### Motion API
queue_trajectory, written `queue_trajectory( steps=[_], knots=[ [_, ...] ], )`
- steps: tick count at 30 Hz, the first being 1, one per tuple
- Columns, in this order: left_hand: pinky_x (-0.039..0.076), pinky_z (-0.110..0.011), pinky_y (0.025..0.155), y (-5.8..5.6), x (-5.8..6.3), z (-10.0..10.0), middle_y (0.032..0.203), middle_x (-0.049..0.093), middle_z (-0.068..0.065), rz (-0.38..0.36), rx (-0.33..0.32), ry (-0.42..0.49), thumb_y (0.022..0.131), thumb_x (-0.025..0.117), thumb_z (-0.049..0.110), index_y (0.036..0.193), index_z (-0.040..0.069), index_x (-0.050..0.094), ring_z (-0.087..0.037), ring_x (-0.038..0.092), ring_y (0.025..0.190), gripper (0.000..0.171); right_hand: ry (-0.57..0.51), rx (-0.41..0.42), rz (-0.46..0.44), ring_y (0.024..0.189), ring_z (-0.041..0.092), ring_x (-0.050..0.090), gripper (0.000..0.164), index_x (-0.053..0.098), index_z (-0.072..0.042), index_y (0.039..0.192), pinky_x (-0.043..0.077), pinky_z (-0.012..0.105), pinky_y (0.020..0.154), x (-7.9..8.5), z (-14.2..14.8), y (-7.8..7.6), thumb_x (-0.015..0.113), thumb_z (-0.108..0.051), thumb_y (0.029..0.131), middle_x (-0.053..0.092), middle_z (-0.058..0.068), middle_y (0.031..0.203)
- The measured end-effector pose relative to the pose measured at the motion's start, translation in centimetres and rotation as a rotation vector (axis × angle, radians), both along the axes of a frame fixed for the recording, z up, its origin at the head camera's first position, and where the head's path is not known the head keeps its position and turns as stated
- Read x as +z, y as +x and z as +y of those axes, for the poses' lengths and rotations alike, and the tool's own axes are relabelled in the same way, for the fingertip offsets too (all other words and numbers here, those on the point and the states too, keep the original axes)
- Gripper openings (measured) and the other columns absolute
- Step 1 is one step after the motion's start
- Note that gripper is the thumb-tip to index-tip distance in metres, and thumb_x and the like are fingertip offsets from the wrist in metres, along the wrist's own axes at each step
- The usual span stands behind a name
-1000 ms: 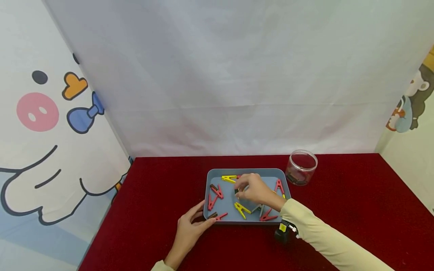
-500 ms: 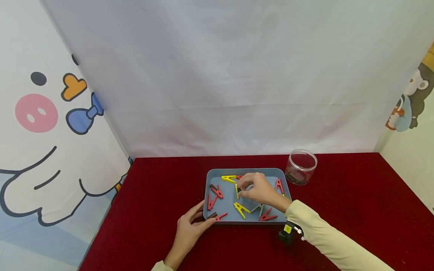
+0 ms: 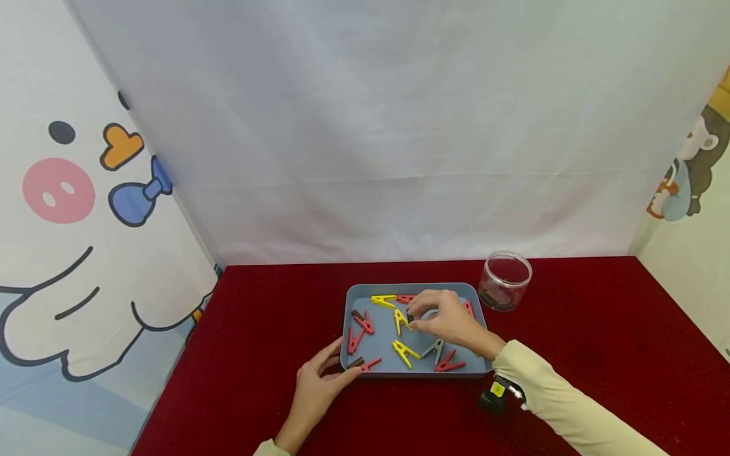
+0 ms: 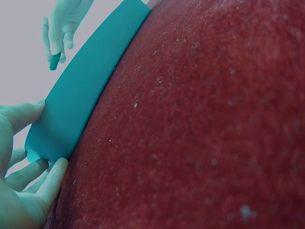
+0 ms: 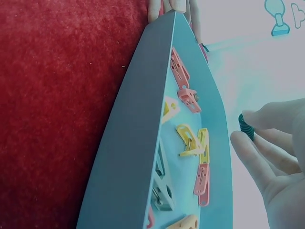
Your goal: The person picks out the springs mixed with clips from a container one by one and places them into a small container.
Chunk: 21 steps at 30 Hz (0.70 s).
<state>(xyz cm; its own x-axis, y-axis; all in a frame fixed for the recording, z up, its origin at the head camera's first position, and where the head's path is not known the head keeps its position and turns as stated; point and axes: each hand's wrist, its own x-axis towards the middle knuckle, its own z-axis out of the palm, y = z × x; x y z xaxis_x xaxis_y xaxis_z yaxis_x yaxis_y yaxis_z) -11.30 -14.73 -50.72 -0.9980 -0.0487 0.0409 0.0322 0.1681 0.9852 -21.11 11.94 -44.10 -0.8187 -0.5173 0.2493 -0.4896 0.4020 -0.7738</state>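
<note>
My right hand (image 3: pixel 445 316) is over the middle of the blue-grey tray (image 3: pixel 419 377). Between its thumb and fingertips it pinches a small dark ribbed cylinder (image 5: pixel 246 127), coiled like a spring. Just left of those fingertips lies a yellow clothespin (image 3: pixel 401 321). My left hand (image 3: pixel 316 386) grips the tray's front left corner, thumb on one side and fingers on the other. Beside the left thumb are a brown ribbed cylinder (image 3: pixel 356 362) and a red clothespin (image 3: pixel 372 364). A second brown ribbed cylinder (image 3: pixel 358 315) lies near the left wall.
A clear open jar (image 3: pixel 505 282) with dark pieces at its bottom stands behind the tray's right end. Several red and yellow clothespins and a grey clothespin (image 3: pixel 435 349) lie in the tray. A red cloth (image 3: pixel 274 316) covers the table, with a white curtain behind.
My right hand has drifted right with the dark ribbed cylinder, apart from the yellow clothespin, which shows more fully. The left hand stays at the tray corner.
</note>
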Motion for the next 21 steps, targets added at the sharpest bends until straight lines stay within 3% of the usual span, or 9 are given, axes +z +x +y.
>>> queue_trajectory(
  steps=[8, 17, 21],
  knots=[
    [0.053, -0.024, 0.074, 0.1, 0.3, 0.1, 0.129, 0.055, -0.012, -0.007, 0.002, -0.002, 0.074, 0.082, 0.021, 0.135, 0.016, 0.054, -0.025, 0.060, 0.105, 0.067, 0.000, -0.005, 0.010, 0.085, 0.017, 0.063, 0.013, 0.074, -0.009, 0.091, 0.054, 0.027, 0.071, 0.3, 0.7, 0.2, 0.077, -0.009, 0.078, 0.067, 0.004, 0.101],
    [0.053, -0.024, 0.073, 1.0, 3.1, 0.6, 0.129, 0.054, -0.020, -0.024, -0.012, -0.010, 0.076, 0.080, 0.012, 0.135, 0.004, 0.053, -0.036, 0.059, 0.106, 0.065, -0.013, -0.015, 0.002, 0.089, 0.016, 0.062, 0.014, 0.074, -0.013, 0.088, 0.054, 0.040, 0.076, 0.5, 1.0, 0.6, 0.077, -0.006, 0.077, 0.066, 0.000, 0.101],
    [0.053, -0.024, 0.073, 0.8, 2.4, 0.4, 0.129, 0.054, -0.019, -0.018, -0.010, 0.003, 0.076, 0.081, 0.014, 0.135, 0.007, 0.053, -0.034, 0.059, 0.106, 0.066, -0.004, -0.025, 0.001, 0.089, 0.015, 0.061, 0.014, 0.074, -0.014, 0.090, 0.055, 0.036, 0.075, 0.7, 1.3, 0.8, 0.077, -0.007, 0.078, 0.066, -0.001, 0.101]
  ],
)
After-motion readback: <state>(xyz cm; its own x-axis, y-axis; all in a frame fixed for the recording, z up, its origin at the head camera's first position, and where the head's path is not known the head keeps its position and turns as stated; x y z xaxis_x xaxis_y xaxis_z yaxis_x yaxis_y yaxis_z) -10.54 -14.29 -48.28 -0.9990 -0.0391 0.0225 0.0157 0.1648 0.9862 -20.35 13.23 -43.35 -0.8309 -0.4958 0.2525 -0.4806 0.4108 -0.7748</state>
